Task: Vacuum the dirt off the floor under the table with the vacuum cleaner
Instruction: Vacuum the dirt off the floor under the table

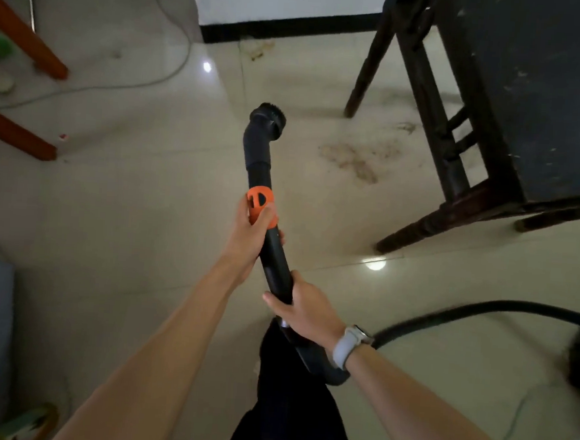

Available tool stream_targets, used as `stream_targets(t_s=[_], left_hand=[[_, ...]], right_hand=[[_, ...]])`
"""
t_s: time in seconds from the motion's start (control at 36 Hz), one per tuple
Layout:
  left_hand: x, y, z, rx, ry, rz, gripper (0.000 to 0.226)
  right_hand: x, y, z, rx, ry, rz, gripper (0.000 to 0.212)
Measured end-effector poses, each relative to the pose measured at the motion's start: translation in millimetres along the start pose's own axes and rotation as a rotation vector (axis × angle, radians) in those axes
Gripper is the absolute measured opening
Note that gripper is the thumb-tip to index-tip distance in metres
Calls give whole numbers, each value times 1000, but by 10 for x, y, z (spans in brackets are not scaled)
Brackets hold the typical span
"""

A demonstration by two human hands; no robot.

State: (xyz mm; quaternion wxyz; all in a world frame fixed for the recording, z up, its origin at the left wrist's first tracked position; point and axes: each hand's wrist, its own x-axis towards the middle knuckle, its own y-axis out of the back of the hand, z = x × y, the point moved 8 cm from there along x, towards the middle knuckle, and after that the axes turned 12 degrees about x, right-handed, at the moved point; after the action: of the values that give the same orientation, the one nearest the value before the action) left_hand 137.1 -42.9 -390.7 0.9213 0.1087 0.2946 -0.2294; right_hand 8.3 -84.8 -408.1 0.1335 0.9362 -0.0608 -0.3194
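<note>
1. Nearest: dark trouser leg [289, 408] at bottom centre; both bare forearms reach forward over it.
2. Right hand [304, 310], with a pale grey wristwatch [350, 346] on the wrist, grips the lower end of the black vacuum wand [277, 263]; fingers wrap under the tube, thumb lies across the top.
3. Black hose [464, 312] leaves the wand's curved end below that wrist and loops right across the tiles toward a dark, blurred shape at the right edge; cannot tell what that shape is.
4. Left hand [251, 231] holds the wand higher up, fingers curled round it, thumb pressed on the orange collar [260, 204].
5. Beyond the collar the wand bends; its round brush nozzle [270, 118] points right, toward the table. Cannot tell if it touches the floor.
6. Dirt patch [352, 160], brownish smears on beige floor tiles [145, 209], lies right of the nozzle, near it, beside the table legs.
7. Dark wooden table [530, 99] fills upper right, legs splayed on the tiles.
8. Left side: reddish-brown furniture legs [20, 135]; a pale cable [147, 82] curves over the floor.
9. Farthest: white wall with black skirting [278, 26]; a smaller stain just before it.
</note>
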Motion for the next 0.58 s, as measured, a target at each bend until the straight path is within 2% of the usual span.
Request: stream_targets(t_s=[0.22,0.33,0.58], left_hand=[[1107,43,744,171,-58,-183,28],[1721,95,929,200,39,-288,26],[2878,105,1272,315,174,-411,43]], right_hand=[[1008,307,-463,279,-84,158,32],[1570,442,-592,305,-133,260,30],[2630,797,-957,362,-251,493,23]])
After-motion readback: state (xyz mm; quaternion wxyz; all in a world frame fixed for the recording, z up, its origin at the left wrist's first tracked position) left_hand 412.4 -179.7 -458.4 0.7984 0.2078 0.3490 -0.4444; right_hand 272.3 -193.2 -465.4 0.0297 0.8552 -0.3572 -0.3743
